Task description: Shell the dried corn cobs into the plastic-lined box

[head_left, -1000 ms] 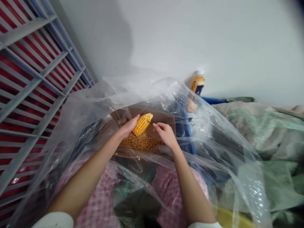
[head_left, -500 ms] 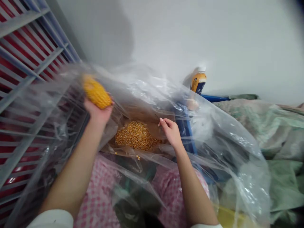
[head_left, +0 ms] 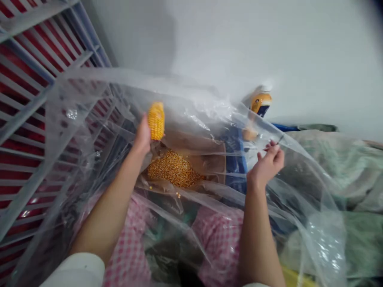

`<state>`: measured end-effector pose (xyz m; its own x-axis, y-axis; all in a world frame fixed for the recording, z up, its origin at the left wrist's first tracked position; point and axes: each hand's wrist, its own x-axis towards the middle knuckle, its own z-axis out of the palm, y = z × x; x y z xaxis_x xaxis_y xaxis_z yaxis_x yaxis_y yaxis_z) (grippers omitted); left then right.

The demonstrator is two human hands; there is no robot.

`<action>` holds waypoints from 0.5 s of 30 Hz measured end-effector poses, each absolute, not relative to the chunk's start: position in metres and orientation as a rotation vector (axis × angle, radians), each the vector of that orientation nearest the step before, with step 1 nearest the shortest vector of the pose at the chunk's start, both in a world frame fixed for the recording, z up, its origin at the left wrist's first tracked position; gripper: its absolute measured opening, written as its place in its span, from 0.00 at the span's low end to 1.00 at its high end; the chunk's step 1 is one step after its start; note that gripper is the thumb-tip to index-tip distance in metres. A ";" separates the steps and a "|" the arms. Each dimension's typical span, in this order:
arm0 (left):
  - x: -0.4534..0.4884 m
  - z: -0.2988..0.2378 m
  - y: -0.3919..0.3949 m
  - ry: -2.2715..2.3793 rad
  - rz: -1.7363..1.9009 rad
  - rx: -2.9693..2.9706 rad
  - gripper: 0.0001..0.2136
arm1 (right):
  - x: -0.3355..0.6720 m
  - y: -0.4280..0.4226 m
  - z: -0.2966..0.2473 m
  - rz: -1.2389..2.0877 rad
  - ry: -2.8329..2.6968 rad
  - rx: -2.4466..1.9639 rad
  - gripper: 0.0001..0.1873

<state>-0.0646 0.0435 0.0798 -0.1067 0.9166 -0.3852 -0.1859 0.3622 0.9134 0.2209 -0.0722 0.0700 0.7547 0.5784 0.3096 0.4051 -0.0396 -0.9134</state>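
Yellow corn cob (head_left: 156, 120) stands nearly upright in the person's left hand (head_left: 142, 136), whose fingers are clamped around its lower end, beneath a crumpled sheet of clear plastic film (head_left: 89, 93). The right hand (head_left: 265, 166) is raised well apart from it, its curled fingers (head_left: 271, 148) close together beside a thin dark sliver (head_left: 280, 139), too small to name; whether they grip it cannot be told. Below and between the hands, a heap of loose golden corn kernels (head_left: 173, 169) lies on brown cardboard (head_left: 209, 161). Pink gingham fabric (head_left: 221, 243) shows nearer the camera. A grey slatted rack (head_left: 22, 109) stands left, with a plastic bottle with an orange label (head_left: 261, 103) against a white wall (head_left: 299, 48) ahead, and pale green cloth (head_left: 338, 163) right.
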 end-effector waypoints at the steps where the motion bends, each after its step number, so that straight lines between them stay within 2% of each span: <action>1: -0.071 0.084 0.047 1.331 1.217 0.700 0.25 | 0.217 -0.073 0.073 0.248 -0.824 -1.614 0.22; 3: -0.076 0.091 0.048 1.289 1.244 0.698 0.24 | 0.200 -0.072 0.074 0.623 -1.081 -1.594 0.20; 5: -0.070 0.090 0.037 1.244 1.003 0.728 0.21 | 0.181 -0.070 0.072 1.035 -1.476 -1.636 0.20; 6: -0.063 0.087 0.028 1.210 0.807 0.736 0.20 | 0.172 -0.068 0.070 1.137 -1.623 -1.662 0.20; 9: -0.038 0.071 0.002 1.081 0.462 0.678 0.20 | 0.160 -0.067 0.066 1.141 -1.748 -1.687 0.22; 15: -0.024 0.059 -0.011 1.070 0.521 0.598 0.20 | 0.168 -0.072 0.068 1.120 -1.583 -1.621 0.21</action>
<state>-0.0239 -0.0107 0.0594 0.3909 0.6554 -0.6463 -0.1046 0.7292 0.6762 0.1677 -0.0719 0.0684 -0.0696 0.9853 -0.1561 0.4745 -0.1049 -0.8740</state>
